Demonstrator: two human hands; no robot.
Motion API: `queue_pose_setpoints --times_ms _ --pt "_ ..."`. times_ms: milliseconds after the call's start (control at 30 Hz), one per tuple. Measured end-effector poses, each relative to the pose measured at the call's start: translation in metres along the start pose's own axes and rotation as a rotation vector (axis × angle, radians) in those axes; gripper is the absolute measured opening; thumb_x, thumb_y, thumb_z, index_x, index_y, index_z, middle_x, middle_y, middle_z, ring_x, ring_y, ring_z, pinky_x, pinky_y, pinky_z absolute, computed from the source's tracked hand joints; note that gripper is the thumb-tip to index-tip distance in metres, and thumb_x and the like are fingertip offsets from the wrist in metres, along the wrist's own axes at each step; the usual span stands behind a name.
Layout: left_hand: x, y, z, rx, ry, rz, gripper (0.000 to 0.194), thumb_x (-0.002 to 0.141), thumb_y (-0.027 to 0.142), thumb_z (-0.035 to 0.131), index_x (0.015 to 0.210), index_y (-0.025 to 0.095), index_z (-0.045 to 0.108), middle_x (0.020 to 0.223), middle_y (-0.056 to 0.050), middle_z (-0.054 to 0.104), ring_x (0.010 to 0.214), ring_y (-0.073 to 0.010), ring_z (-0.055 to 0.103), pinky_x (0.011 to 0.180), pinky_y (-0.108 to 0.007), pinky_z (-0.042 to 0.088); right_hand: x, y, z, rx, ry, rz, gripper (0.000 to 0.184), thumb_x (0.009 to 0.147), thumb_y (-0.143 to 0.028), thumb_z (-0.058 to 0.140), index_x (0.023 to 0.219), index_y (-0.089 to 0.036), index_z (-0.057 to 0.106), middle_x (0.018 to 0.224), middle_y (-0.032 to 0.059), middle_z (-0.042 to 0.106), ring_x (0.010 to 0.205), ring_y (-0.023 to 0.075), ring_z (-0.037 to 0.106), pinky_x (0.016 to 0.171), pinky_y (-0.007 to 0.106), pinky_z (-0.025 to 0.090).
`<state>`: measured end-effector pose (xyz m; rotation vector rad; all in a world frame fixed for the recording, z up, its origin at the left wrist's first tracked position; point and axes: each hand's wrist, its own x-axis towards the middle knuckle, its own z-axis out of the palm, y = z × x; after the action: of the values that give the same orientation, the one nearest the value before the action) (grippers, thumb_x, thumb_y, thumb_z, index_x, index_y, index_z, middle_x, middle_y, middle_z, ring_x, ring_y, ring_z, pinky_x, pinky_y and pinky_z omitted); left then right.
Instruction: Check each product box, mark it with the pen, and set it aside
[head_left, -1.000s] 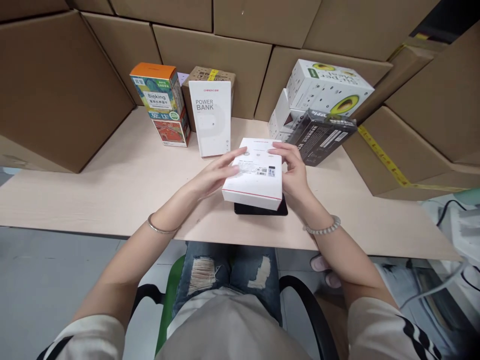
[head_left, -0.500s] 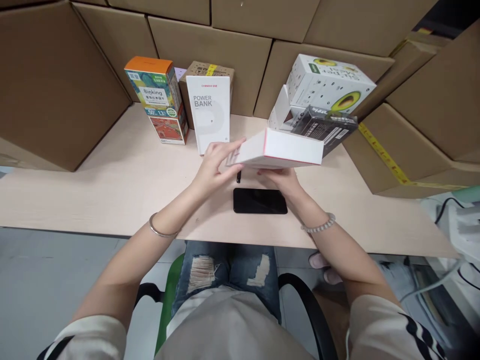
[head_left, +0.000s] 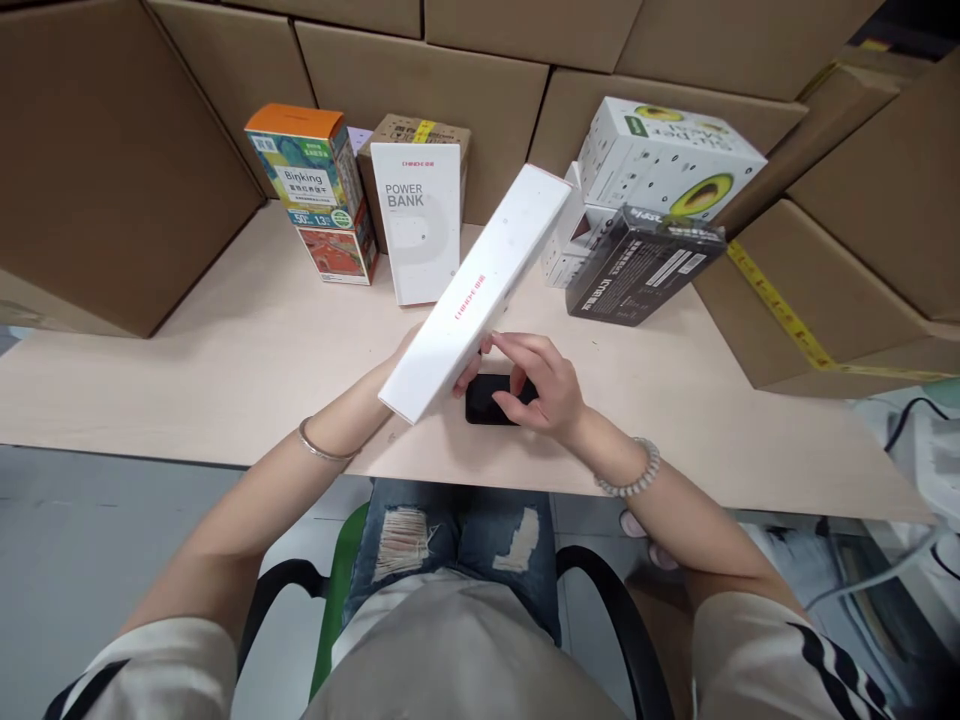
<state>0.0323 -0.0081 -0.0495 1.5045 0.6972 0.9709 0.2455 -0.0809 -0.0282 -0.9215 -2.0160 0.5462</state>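
Observation:
My left hand [head_left: 409, 352] grips a flat white box with red lettering [head_left: 480, 288], held on edge and tilted up to the right above the table. Most of that hand is hidden behind the box. My right hand [head_left: 538, 385] hovers just right of the box's lower end, fingers loosely curled and apart, holding nothing. Under it a black phone [head_left: 486, 400] lies flat on the light wooden table [head_left: 225, 350], partly covered by the hand.
At the back stand a colourful orange-topped carton [head_left: 315, 195], a white "POWER BANK" box [head_left: 416, 230] and a small brown box [head_left: 420, 135]. To the right are a white avocado-printed box [head_left: 667, 160] and a black box [head_left: 645, 265]. Large cardboard cartons [head_left: 112, 170] wall the table.
The white box went from lying over the phone to being lifted and turned on edge in my left hand. My right hand let go of it and dropped over the phone.

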Motion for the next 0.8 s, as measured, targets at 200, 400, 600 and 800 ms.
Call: queue_pose_setpoints --times_ms 200,400,600,800 --pt "0.001 0.016 -0.002 -0.343 -0.106 -0.224 0.079 0.076 0.090 0.074 0.123 0.026 0.077 0.089 -0.006 0.081 0.062 -0.0236 0.074 0.057 -0.041 0.064 0.006 0.008 -0.010 -0.034 0.169 0.076 0.045 0.106 -0.065 0.051 0.114 -0.029 0.076 0.106 0.0071 0.080 0.059 0.0163 0.060 0.062 0.040 0.057" --pt "-0.006 0.021 0.014 -0.274 0.225 -0.174 0.066 0.076 0.071 0.090 0.113 0.019 0.075 0.108 -0.013 0.086 0.096 -0.0322 0.082 0.078 -0.042 0.069 0.006 0.016 -0.013 0.285 0.226 0.357 0.072 0.092 -0.092 0.047 0.118 -0.028 0.068 0.090 0.0020 0.073 0.053 0.0153 0.054 0.054 0.038 0.047" --pt "-0.007 0.025 0.017 -0.235 0.147 -0.051 0.067 0.068 0.052 0.102 0.119 0.019 0.074 0.127 -0.015 0.083 0.111 -0.0345 0.080 0.084 -0.040 0.069 0.007 0.013 -0.010 0.324 0.078 0.445 0.067 0.082 -0.060 0.082 0.136 -0.026 0.060 0.089 0.0005 0.070 0.060 0.0150 0.052 0.051 0.034 0.043" --pt "-0.002 0.024 0.010 -0.241 0.293 0.003 0.067 0.068 0.049 0.103 0.120 0.019 0.072 0.129 -0.015 0.082 0.112 -0.0323 0.080 0.090 -0.041 0.069 0.021 0.022 -0.053 0.158 -0.508 0.414 0.081 0.079 -0.064 0.086 0.147 -0.024 0.066 0.114 0.0086 0.075 0.102 0.0299 0.072 0.092 0.051 0.064"
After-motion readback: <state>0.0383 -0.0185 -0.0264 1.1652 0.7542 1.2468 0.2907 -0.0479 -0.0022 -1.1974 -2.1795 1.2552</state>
